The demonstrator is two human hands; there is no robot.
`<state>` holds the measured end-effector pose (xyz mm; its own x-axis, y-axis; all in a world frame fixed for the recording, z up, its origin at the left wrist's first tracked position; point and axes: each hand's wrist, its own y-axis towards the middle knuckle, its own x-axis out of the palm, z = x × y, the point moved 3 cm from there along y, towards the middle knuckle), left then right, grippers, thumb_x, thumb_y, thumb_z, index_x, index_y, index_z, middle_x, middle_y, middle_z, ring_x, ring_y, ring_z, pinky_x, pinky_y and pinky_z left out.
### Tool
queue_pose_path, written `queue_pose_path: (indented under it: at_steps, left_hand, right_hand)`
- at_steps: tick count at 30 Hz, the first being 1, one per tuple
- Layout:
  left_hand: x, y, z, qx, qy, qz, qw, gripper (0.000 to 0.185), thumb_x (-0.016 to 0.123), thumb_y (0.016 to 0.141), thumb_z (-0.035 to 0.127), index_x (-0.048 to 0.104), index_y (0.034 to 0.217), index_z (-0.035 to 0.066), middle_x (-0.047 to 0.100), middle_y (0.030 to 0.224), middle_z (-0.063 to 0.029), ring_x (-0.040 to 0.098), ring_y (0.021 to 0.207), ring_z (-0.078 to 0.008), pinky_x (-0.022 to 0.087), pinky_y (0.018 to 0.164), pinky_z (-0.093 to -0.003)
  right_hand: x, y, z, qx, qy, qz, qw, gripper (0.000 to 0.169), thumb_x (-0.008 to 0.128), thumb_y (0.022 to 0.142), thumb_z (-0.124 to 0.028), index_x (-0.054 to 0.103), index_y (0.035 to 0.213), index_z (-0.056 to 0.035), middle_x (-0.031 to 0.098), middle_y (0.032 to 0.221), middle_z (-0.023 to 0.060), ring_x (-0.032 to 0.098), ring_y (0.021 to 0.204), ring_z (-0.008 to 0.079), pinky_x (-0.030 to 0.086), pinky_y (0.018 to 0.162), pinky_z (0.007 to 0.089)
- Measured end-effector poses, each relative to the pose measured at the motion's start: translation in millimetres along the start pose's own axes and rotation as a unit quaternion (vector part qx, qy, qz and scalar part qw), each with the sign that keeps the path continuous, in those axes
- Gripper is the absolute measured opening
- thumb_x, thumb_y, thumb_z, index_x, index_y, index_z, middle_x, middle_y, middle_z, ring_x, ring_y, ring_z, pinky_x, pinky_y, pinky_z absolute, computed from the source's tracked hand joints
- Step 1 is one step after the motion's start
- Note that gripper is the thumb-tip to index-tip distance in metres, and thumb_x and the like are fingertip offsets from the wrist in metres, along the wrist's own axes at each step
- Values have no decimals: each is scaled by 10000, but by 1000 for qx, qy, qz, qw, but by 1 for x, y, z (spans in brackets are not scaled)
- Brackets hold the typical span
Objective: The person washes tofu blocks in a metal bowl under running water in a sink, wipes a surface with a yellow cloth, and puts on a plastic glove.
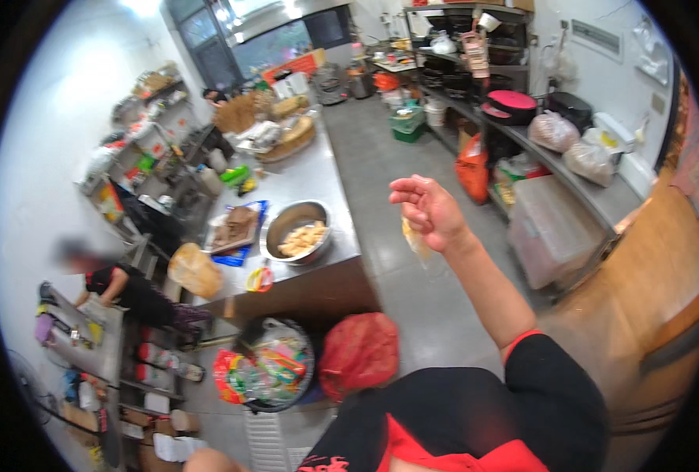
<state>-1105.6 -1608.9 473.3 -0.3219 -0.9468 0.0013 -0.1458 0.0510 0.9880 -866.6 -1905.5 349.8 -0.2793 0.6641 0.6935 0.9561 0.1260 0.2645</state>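
Observation:
My right hand is raised over the grey floor, with its fingers curled. A thin, yellowish, partly see-through piece, perhaps a plastic bag, hangs from it; the hand hides its upper part. My left hand is out of view; only a bit of bare arm shows at the bottom edge. Before me on the steel table stands a steel bowl with pale yellow food pieces. Beside it a brown slab of food lies on blue packaging. Scissors with red and yellow handles lie at the near edge.
Below the table end stand a black bin full of wrappers and a red bag. Shelving with a plastic bin lines the right side. A co-worker stands at a left counter; another person is farther back.

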Motion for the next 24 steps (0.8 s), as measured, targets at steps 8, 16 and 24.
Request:
queue_pose_path:
  at_steps: [8,16,24]
  left_hand:
    - [-28,-187,-102,-597,174,69,780,261,485,859,54,457,1112,-2,514,1084,-113,507,960,-177,395,848,-281]
    - [-18,-274,-157,-736,-319,257,540,233,461,900,213,476,1095,85,549,1074,-51,539,936,-164,428,818,-321]
    - [-48,-279,-150,-670,-127,327,654,84,498,879,145,519,936,86,578,871,-32,552,781,-129,454,711,-293]
  right_hand:
    - [46,15,75,192,369,-150,897,310,460,857,-241,528,998,27,557,841,81,298,401,30,205,323,154]
    - [43,0,111,219,410,-96,880,307,440,855,-215,535,975,51,540,805,89,317,412,45,221,321,160]
    - [2,-7,123,56,122,37,990,273,480,831,-195,545,992,16,566,877,91,466,620,112,372,493,200]
